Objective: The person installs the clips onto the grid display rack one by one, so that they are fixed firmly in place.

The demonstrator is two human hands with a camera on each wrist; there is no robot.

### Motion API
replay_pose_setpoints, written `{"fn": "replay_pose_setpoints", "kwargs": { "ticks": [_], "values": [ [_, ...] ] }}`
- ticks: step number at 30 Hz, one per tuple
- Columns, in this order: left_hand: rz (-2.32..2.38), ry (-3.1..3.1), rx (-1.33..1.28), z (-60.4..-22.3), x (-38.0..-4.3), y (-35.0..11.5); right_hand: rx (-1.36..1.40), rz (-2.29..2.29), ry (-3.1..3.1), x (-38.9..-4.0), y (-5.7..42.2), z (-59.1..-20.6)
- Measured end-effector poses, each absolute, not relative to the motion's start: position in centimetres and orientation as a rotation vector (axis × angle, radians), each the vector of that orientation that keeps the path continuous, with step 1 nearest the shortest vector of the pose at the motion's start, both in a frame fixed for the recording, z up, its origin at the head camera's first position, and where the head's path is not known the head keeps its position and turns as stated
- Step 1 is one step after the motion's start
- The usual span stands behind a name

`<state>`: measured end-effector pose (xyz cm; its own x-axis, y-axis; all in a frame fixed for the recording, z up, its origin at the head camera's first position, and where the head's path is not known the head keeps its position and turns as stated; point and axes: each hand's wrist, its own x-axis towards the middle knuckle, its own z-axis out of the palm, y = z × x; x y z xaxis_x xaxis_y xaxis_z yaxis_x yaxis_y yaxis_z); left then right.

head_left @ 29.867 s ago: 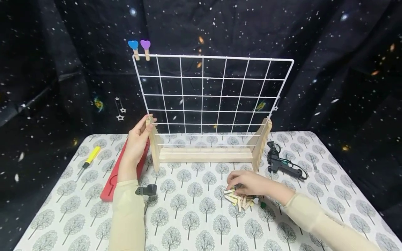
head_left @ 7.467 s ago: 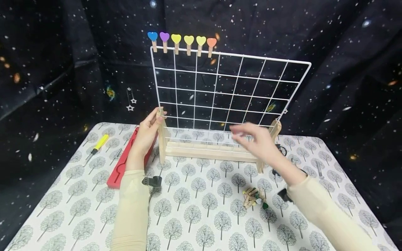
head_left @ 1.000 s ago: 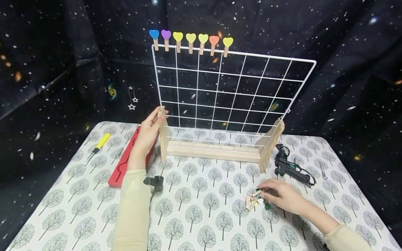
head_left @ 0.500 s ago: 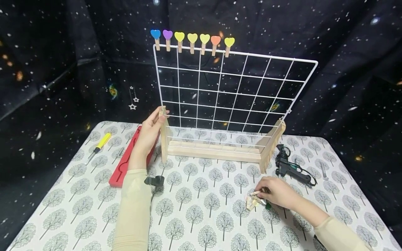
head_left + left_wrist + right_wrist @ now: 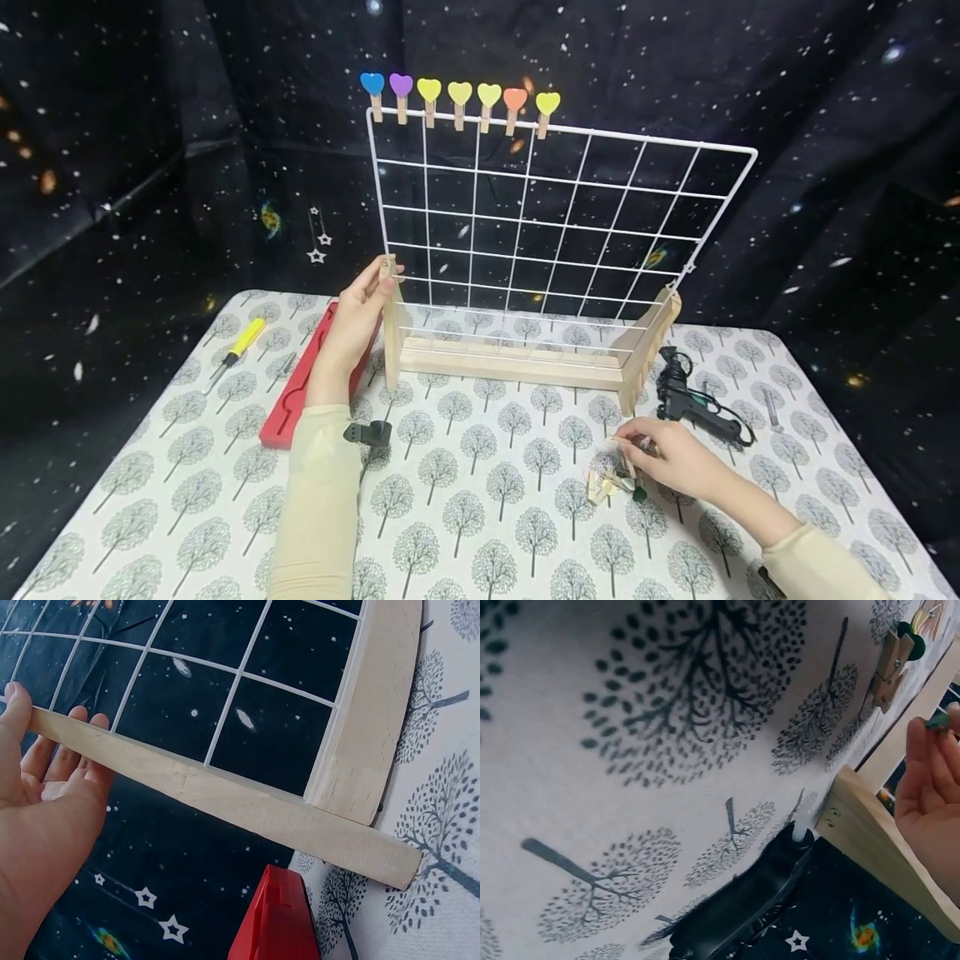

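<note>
A white wire grid (image 5: pixel 622 134) leans back in a wooden stand (image 5: pixel 510 368). My left hand (image 5: pixel 352 321) grips the top of the stand's left side piece (image 5: pixel 180 780), thumb in front and fingers behind. Along the grid's top wire sit several heart clothespins, from blue (image 5: pixel 372 84) and purple (image 5: pixel 401 85) to yellow and orange (image 5: pixel 515 99), ending with a yellow one (image 5: pixel 547 103). Just above a small pile of clothespins (image 5: pixel 600 487), my right hand (image 5: pixel 675 454) pinches a clothespin (image 5: pixel 617 440); the right wrist view shows green (image 5: pixel 936 721) between its fingertips.
A black glue gun (image 5: pixel 701 408) with its cord lies right of the stand. On the left are a red tray (image 5: pixel 288 408) with shaped recesses and a yellow-handled screwdriver (image 5: pixel 243 340). A dark starry cloth hangs behind the table.
Over the half minute, the top wire went from two clothespins to several, and the pile shrank. Within the last second my right hand took a clothespin and lifted it slightly. My left hand keeps its grip.
</note>
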<state>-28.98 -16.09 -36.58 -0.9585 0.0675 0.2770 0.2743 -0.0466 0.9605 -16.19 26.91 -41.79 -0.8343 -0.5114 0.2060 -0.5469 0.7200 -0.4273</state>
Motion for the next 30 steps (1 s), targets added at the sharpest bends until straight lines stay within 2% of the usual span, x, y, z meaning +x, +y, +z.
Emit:
{"fn": "replay_pose_setpoints", "kwargs": {
  "ticks": [7,12,22,30],
  "values": [
    [-2.151,-2.058,-0.368,-36.4,-28.9,-16.1,0.809,0.848,-2.724,-16.3,26.8,-41.2],
    [-2.176,-2.028,-0.387,-36.9,-29.4,-16.2,0.715,0.952,-2.648,-16.7,26.9,-39.0],
    [-2.128,-2.079,-0.372,-37.1,-29.2,-16.2,0.691,0.969,-2.398,-18.5,26.2,-31.8],
    [-2.112,-2.091,-0.377,-37.0,-29.4,-16.3,0.709,1.014,-2.313,-19.1,22.6,-22.9]
  ]
}}
